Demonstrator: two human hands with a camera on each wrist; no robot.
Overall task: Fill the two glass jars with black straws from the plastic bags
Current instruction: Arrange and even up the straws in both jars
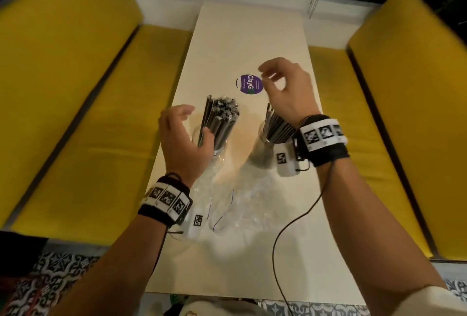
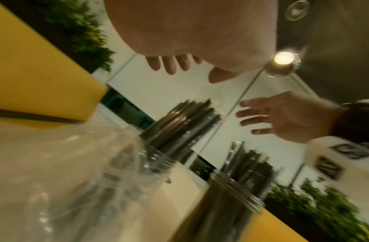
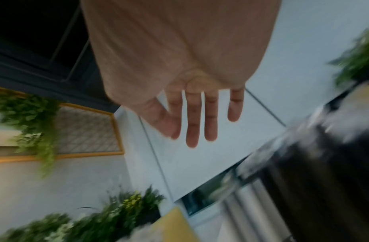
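1. Yellow benches (image 1: 75,103) flanking a pale table (image 1: 252,37).
2. Empty plastic bags (image 1: 242,204), crumpled on the near tabletop.
3. Left jar (image 1: 214,146) and right jar (image 1: 265,139), side by side mid-table, crammed with upright black straws (image 1: 219,118).
4. Left hand (image 1: 182,144) beside left jar, fingers relaxed, holding nothing.
5. Right hand (image 1: 285,91) above right jar, fingers loose, empty.
6. Purple sticker (image 1: 250,84) beyond the jars.
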